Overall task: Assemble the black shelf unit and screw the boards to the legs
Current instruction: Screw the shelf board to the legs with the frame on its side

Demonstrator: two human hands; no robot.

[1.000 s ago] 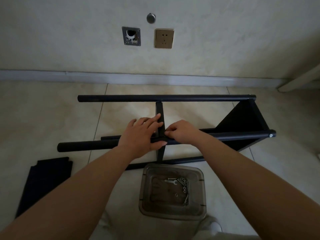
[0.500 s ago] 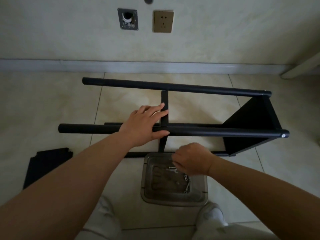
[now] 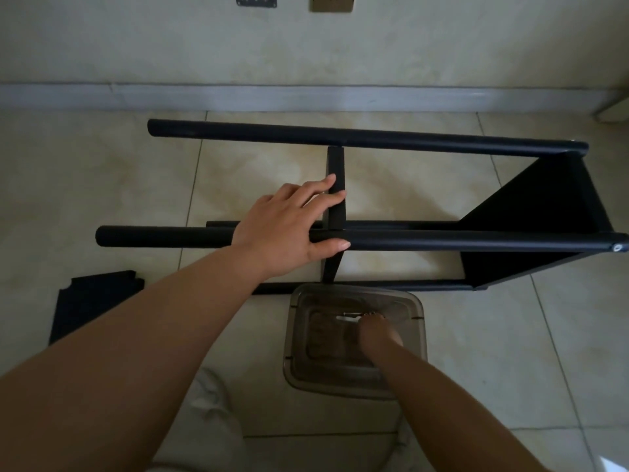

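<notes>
left hand [image 3: 289, 229] flat, bracing leg [image 3: 442, 240] + middle board [image 3: 335, 185] | right hand [image 3: 377, 335] in hardware tub [image 3: 418, 338], grip unclear | tip: keep joint lined up

- Black shelf frame of round tubular legs [image 3: 442, 240] lying on its side on pale floor tiles [image 3: 85, 185], one black board [image 3: 541, 212] fixed at the right end.
- Left hand [image 3: 289, 226] resting on the nearest leg, fingers straight against a narrow black middle board [image 3: 335, 185].
- Right hand [image 3: 377, 333] reaching into a translucent grey plastic tub [image 3: 417, 338], fingertips at a small metal piece [image 3: 347, 316].
- Loose black board [image 3: 92, 301] flat at left.
</notes>
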